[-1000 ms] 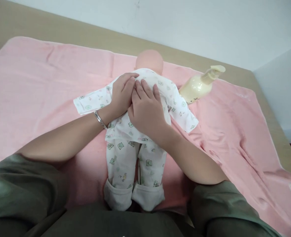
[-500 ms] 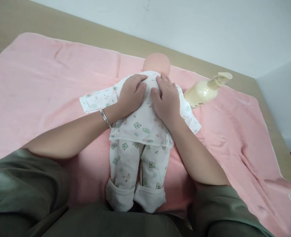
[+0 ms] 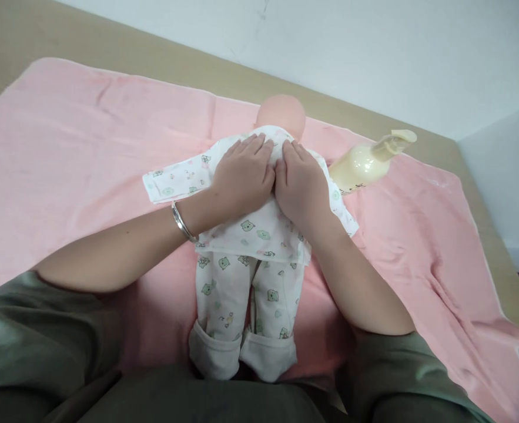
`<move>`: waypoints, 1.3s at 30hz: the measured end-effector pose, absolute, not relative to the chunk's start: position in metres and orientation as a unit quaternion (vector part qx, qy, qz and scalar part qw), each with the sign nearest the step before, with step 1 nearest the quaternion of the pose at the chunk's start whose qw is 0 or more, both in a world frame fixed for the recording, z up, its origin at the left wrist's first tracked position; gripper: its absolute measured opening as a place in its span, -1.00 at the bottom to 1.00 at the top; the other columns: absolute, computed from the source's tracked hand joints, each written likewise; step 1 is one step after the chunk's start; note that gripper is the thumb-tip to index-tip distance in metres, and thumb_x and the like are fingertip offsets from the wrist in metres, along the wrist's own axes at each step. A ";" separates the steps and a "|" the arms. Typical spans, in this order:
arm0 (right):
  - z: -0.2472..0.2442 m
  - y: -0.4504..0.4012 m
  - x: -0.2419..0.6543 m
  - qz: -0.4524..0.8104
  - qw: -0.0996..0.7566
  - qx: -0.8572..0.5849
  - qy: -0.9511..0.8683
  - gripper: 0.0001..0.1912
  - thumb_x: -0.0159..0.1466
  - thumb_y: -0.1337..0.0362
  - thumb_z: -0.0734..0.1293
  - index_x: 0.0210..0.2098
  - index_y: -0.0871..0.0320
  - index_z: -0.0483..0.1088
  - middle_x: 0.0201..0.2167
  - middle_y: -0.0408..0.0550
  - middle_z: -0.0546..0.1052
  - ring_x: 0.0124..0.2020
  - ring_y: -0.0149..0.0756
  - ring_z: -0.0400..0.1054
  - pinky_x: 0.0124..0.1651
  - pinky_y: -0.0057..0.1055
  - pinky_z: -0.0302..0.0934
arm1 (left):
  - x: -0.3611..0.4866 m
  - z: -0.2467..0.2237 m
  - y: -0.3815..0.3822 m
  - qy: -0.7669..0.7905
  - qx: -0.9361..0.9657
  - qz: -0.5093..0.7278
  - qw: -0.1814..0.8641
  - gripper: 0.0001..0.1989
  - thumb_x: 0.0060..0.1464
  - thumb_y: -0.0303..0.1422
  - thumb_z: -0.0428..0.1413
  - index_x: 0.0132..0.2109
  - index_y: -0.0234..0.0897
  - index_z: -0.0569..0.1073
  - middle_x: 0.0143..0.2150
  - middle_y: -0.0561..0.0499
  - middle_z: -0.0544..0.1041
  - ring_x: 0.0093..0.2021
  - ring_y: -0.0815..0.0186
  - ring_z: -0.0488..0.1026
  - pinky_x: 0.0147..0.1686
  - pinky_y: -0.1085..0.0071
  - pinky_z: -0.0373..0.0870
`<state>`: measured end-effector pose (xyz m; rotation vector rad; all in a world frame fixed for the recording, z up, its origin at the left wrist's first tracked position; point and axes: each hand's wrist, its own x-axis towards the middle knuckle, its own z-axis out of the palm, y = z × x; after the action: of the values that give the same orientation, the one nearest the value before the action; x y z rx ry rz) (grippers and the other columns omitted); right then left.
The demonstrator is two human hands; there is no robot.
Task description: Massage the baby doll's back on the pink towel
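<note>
A doll point(image 3: 263, 235) in a white top and trousers with green animal prints lies face down, its bald head away from me. My left hand point(image 3: 244, 176) rests flat on the left side of its upper back, fingers stretched toward the shoulder. On the right side of the upper back lies my right hand point(image 3: 302, 187), also flat and holding nothing. The two thumbs nearly touch over the middle of the back. A silver bangle point(image 3: 183, 222) circles my left wrist.
A pink blanket point(image 3: 87, 141) is spread under the doll on a wooden-topped table point(image 3: 162, 50). Right of the doll's shoulder lies a pale yellow pump bottle point(image 3: 360, 167). A white wall point(image 3: 374, 53) stands behind the table.
Both hands have moved inward toward the middle of the upper back, and the thumbs are now close together. The fingers of my left hand lie flatter and straighter. The doll and bottle are nearly unmoved.
</note>
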<state>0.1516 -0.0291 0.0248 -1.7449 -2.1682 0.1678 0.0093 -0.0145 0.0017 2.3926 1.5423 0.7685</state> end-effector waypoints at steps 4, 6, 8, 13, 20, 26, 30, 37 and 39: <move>0.029 -0.051 0.139 0.036 0.138 -0.597 -0.789 -0.37 0.43 0.42 0.11 0.45 0.55 0.18 0.49 0.40 0.24 0.56 0.22 0.06 0.61 0.18 -0.01 | 0.002 0.000 0.004 0.547 0.790 0.257 0.108 -0.51 0.45 -0.26 -0.21 0.27 -0.42 0.40 0.32 -0.30 0.49 0.37 -0.06 0.41 0.41 -0.03 0.34; 0.027 -0.051 0.137 0.048 0.139 -0.582 -0.799 -0.35 0.40 0.46 0.11 0.45 0.53 0.18 0.51 0.34 0.22 0.59 0.15 0.00 0.65 0.12 -0.06 | 0.002 0.004 0.006 0.553 0.799 0.216 0.097 -0.48 0.46 -0.26 -0.27 0.22 -0.47 0.42 0.24 -0.33 0.52 0.29 -0.09 0.45 0.35 -0.04 0.39; 0.025 -0.042 0.140 0.077 0.150 -0.573 -0.802 -0.36 0.41 0.45 0.09 0.46 0.44 0.20 0.53 0.21 0.20 0.61 0.01 -0.05 0.68 0.04 -0.12 | 0.003 0.010 0.000 0.558 0.808 0.172 0.083 -0.45 0.45 -0.27 -0.30 0.22 -0.55 0.42 0.23 -0.40 0.50 0.28 -0.14 0.44 0.34 -0.07 0.38; 0.022 -0.010 0.158 0.116 0.185 -0.601 -0.769 -0.38 0.47 0.33 0.07 0.48 0.35 0.15 0.59 0.17 0.07 0.63 -0.09 -0.10 0.67 0.05 -0.23 | 0.013 0.017 -0.029 0.562 0.803 0.188 0.061 -0.42 0.44 -0.31 -0.23 0.41 -0.63 0.26 0.46 -0.41 0.31 0.50 -0.15 0.22 0.53 -0.10 0.11; 0.025 -0.017 0.156 0.086 0.162 -0.616 -0.766 -0.38 0.51 0.31 0.04 0.49 0.41 0.13 0.56 0.23 0.13 0.61 -0.04 -0.02 0.65 0.03 -0.13 | 0.016 0.013 -0.039 0.524 0.824 0.207 0.056 -0.44 0.38 -0.40 -0.16 0.41 -0.55 0.31 0.48 -0.34 0.31 0.53 -0.05 0.21 0.55 -0.05 0.10; 0.028 -0.039 0.147 0.042 0.164 -0.616 -0.770 -0.41 0.50 0.33 0.08 0.45 0.44 0.22 0.48 0.28 0.28 0.54 0.11 0.14 0.54 0.11 0.16 | 0.010 0.020 -0.021 0.529 0.824 0.175 0.100 -0.41 0.41 -0.39 -0.22 0.42 -0.66 0.28 0.49 -0.40 0.27 0.54 -0.07 0.17 0.58 0.02 0.06; 0.029 -0.043 0.144 0.040 0.149 -0.622 -0.768 -0.40 0.50 0.33 0.09 0.46 0.46 0.21 0.49 0.32 0.26 0.55 0.16 0.11 0.52 0.15 0.19 | 0.004 0.015 -0.008 0.527 0.817 0.203 0.112 -0.44 0.41 -0.32 -0.20 0.38 -0.55 0.32 0.48 -0.35 0.31 0.53 -0.03 0.19 0.58 0.02 0.07; 0.009 -0.015 0.159 0.078 0.211 -0.586 -0.778 -0.42 0.49 0.24 0.08 0.44 0.20 0.24 0.55 0.09 0.19 0.60 0.01 -0.01 0.63 0.18 -0.10 | 0.000 0.003 -0.003 0.531 0.806 0.239 0.112 -0.45 0.44 -0.13 -0.28 0.23 -0.36 0.42 0.30 -0.32 0.48 0.38 -0.15 0.37 0.43 -0.15 0.28; 0.006 -0.010 0.162 0.082 0.220 -0.593 -0.770 -0.42 0.48 0.22 0.09 0.44 0.19 0.24 0.56 0.09 0.16 0.61 -0.01 -0.04 0.63 0.19 -0.15 | 0.004 0.001 -0.013 0.533 0.798 0.260 0.110 -0.42 0.43 -0.18 -0.25 0.33 -0.44 0.36 0.41 -0.36 0.39 0.48 -0.18 0.25 0.50 -0.16 0.16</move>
<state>0.1622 -0.0100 0.0056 -1.6392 -2.1300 0.2265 0.0041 -0.0126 0.0015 2.3440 1.5655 0.7648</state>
